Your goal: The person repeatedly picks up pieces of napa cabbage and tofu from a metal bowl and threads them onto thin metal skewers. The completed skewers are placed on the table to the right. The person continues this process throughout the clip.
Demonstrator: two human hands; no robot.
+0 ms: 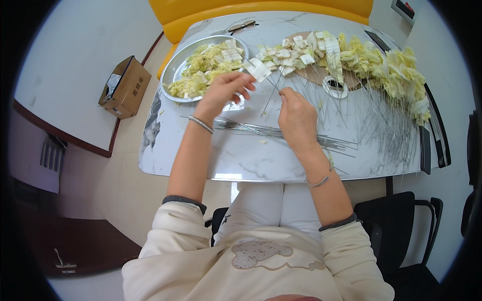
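Observation:
My right hand [298, 119] pinches a thin metal skewer [272, 82] between thumb and fingertips. A pale, flat piece of cabbage [258, 70] is threaded on that skewer. Beside this piece, my left hand [230, 90] has its fingers loosely apart; whether a fingertip touches the cabbage I cannot tell. Behind the left hand, cut cabbage leaves [205, 62] lie in a round metal tray [173, 77]. A bundle of bare metal skewers [252, 129] lies across the table under both forearms. Many loaded cabbage skewers [393, 73] are heaped at the right.
The heap partly covers a round brown board [314, 75]; a white tape-like ring [335, 94] lies by it. Glasses [243, 26] rest at the back of the marble-patterned table [263, 165]. Dark flat objects [424, 150] line its right edge. A cardboard box [126, 88] stands left; a black chair [391, 225] right.

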